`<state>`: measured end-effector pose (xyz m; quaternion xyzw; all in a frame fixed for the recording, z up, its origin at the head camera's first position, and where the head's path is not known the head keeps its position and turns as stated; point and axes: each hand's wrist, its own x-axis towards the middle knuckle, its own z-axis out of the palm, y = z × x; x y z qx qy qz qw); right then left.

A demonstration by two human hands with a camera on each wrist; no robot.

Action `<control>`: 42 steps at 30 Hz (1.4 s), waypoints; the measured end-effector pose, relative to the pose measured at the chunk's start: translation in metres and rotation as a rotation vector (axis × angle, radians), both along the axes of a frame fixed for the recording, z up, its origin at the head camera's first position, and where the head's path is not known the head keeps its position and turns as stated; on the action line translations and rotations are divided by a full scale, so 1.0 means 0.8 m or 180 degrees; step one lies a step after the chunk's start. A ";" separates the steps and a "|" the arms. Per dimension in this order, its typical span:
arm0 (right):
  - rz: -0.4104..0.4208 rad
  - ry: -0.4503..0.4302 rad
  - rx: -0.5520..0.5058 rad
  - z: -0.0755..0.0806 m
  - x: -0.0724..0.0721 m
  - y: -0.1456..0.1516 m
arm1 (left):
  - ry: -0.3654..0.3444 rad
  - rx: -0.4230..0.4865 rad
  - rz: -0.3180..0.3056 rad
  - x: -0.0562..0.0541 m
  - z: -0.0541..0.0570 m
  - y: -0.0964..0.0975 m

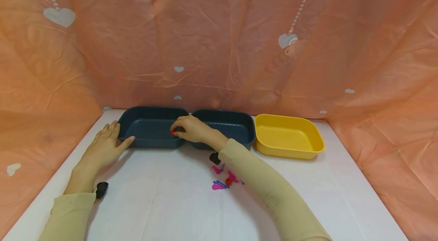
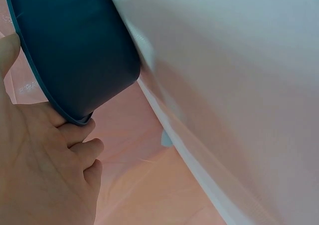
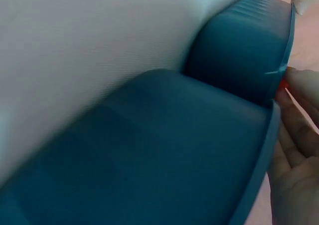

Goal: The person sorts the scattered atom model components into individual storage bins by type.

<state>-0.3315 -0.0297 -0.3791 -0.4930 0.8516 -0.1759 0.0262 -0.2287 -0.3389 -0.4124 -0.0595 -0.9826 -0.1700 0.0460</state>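
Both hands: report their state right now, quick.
Left hand: open, resting against the rim of the leftmost dark tray.
Right hand: closed, pinching a small red piece.

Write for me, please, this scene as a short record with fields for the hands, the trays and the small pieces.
left hand: touching the left end of the left dark blue tray
right hand: pinching a small red piece at that tray's right end
tray row, left to right: left dark blue tray, second dark blue tray, yellow tray
loose on the white table: pink pieces, purple sticks, an orange-red piece
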 end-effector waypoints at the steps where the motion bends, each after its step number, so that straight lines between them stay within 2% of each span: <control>1: -0.0011 0.0003 0.0040 0.000 -0.001 -0.001 | -0.0006 0.0000 0.0000 0.000 0.001 0.001; 6: -0.0081 -0.0032 0.0144 -0.002 -0.005 -0.003 | -0.0037 0.0008 -0.0010 -0.001 0.002 0.004; 16: -0.0113 -0.0080 0.0118 -0.001 -0.006 -0.001 | -0.0052 0.0024 -0.0009 -0.001 0.003 0.006; 21: -0.0113 -0.0133 0.0059 0.001 -0.003 0.002 | -0.0032 0.0013 -0.0010 -0.002 0.003 0.006; 27: -0.0087 -0.0047 -0.0026 0.003 0.003 0.009 | -0.0043 -0.0003 -0.0009 -0.001 0.003 0.005; 35: -0.0067 -0.0030 -0.0454 0.015 0.021 0.026 | -0.0045 0.0003 -0.0013 0.001 0.004 0.003; 42: -0.0086 -0.0049 -0.1056 0.019 0.038 0.052 | -0.0045 0.0021 -0.0022 0.001 0.001 0.001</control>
